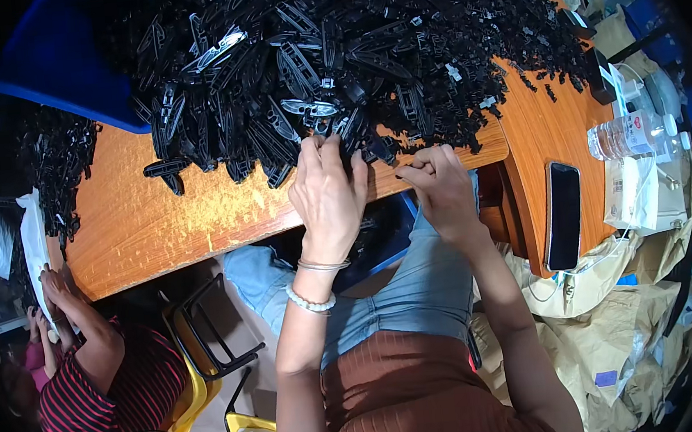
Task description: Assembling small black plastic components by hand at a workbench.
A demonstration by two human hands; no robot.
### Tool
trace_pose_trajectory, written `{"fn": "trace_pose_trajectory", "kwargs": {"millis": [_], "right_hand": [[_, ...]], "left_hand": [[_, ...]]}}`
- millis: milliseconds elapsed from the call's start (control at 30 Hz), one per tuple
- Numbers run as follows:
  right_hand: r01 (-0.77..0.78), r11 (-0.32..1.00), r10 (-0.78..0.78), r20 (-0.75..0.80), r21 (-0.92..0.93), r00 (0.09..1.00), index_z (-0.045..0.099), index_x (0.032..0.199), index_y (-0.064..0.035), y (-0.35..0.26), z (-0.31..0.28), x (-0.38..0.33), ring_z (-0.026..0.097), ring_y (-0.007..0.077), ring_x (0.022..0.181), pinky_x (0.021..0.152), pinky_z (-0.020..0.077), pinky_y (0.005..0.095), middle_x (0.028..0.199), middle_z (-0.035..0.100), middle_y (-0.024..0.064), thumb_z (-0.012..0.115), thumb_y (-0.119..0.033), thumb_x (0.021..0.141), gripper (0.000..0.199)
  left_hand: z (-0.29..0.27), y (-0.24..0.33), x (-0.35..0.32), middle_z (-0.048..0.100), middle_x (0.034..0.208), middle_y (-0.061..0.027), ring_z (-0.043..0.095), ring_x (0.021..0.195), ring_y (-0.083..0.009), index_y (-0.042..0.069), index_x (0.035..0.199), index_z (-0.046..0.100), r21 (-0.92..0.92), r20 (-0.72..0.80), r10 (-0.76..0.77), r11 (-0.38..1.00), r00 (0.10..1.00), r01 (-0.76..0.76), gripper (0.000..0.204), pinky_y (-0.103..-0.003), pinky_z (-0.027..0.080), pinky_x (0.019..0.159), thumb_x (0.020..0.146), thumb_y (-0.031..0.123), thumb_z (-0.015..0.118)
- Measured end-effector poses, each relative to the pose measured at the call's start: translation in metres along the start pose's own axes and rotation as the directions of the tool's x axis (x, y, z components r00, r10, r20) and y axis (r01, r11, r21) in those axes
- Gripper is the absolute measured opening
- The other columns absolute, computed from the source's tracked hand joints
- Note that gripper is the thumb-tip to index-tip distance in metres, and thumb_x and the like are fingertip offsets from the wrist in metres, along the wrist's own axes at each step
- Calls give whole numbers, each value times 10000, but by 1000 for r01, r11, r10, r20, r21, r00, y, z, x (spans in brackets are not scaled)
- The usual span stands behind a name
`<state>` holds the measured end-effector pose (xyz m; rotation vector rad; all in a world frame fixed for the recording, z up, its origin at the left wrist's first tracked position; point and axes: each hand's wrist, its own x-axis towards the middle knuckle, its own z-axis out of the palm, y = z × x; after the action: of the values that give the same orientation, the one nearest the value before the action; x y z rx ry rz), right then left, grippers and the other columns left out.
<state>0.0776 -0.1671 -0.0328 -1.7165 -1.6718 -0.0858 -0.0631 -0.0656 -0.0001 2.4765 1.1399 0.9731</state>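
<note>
A large heap of black plastic parts (pixel 292 64) covers the far part of the wooden table, long oval slotted pieces on the left and middle. My left hand (pixel 325 189) reaches over the table's front edge, its fingertips closed at a glossy black plastic part (pixel 312 108) at the heap's near side. To its right, my right hand (pixel 440 191) has thumb and forefinger pinched at the table edge. Whatever lies between those fingertips is too small to make out. Just beyond it are small black plastic pieces (pixel 453 124).
A blue bin (pixel 70 67) rises at the far left. On the right lie a phone (pixel 564 215) and a clear water bottle (pixel 627 135). A person in a striped top (pixel 114 384) sits at the left near more black parts. Brown paper bags (pixel 596 350) fill the right floor.
</note>
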Motion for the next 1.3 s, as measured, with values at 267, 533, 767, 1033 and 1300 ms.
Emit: {"fn": "trace_pose_trajectory", "kwargs": {"millis": [267, 533, 767, 1033, 1300], "right_hand": [[-222, 301, 502, 44, 927, 864, 576, 1017, 25, -34, 21, -11, 528, 106, 690, 581, 439, 224, 896, 558, 77, 509, 56, 881, 155], [-368, 135, 515, 252, 920, 819, 586, 1047, 73, -34, 9, -21, 591, 148, 638, 596, 483, 254, 852, 591, 102, 508, 44, 878, 188], [-303, 532, 421, 63, 790, 905, 646, 885, 56, -58, -8, -14, 551, 152, 830, 751, 426, 236, 892, 558, 82, 591, 100, 768, 137], [-289, 770, 330, 32, 568, 943, 650, 897, 19, -59, -12, -17, 523, 157, 861, 775, 406, 252, 913, 534, 70, 630, 80, 719, 190], [-669, 450, 460, 489, 591, 741, 619, 1051, 5, -63, -14, -22, 527, 90, 882, 759, 426, 228, 924, 571, 31, 639, 31, 769, 283]], "left_hand": [[3, -10, -4, 567, 887, -145, 568, 786, -302, -26, 953, 568, 17, -209, 109, 994, 972, -107, 221, -365, 470, 635, 767, 61, 650], [-34, -9, -51, 585, 785, -45, 608, 670, -100, -41, 1068, 567, -829, 277, -408, 357, 870, 431, 211, -210, 522, 591, 858, -59, 574], [-50, 1, -65, 646, 753, -112, 650, 670, -153, -79, 1051, 578, -783, 518, -311, 203, 797, 588, 268, -246, 558, 620, 789, -119, 621], [-55, 3, -64, 644, 837, -121, 670, 758, -158, -73, 1051, 546, -769, 570, -264, 161, 778, 618, 248, -239, 565, 677, 815, -97, 615], [-46, 0, -67, 595, 817, -29, 621, 718, -86, -22, 910, 564, -745, 534, -277, 294, 799, 599, 178, -195, 519, 630, 770, -108, 630]]}}
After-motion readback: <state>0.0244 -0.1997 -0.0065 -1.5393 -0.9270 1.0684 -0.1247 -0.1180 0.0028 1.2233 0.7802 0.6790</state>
